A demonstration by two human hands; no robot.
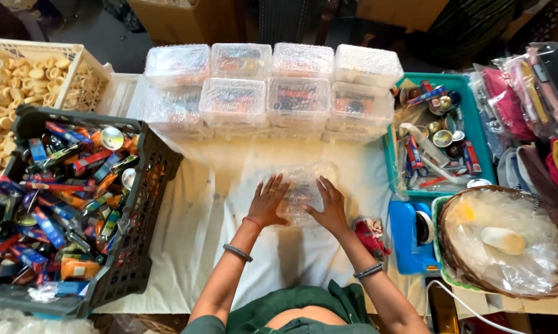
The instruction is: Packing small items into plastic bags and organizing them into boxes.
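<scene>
— On the white cloth (192,235) in the middle, what are the two hands doing?

— The left hand (268,201) and the right hand (330,206) press on a small box wrapped in bubble wrap (302,188) — one hand on each side. The fingers are spread out flat, not curled shut.

— Where are the other boxes?

— Past the hands there are stacked wrapped boxes (273,93), two rows, side by side.

— What is on the left?

— A dark crate (140,204) full of small colourful packs, and behind it a cream basket (84,62) of pale rings.

— And on the right?

— A teal tray (477,130) with little things in it, a blue tape holder (409,238) near the right arm, and a woven basket (458,266) with clear plastic inside.
</scene>
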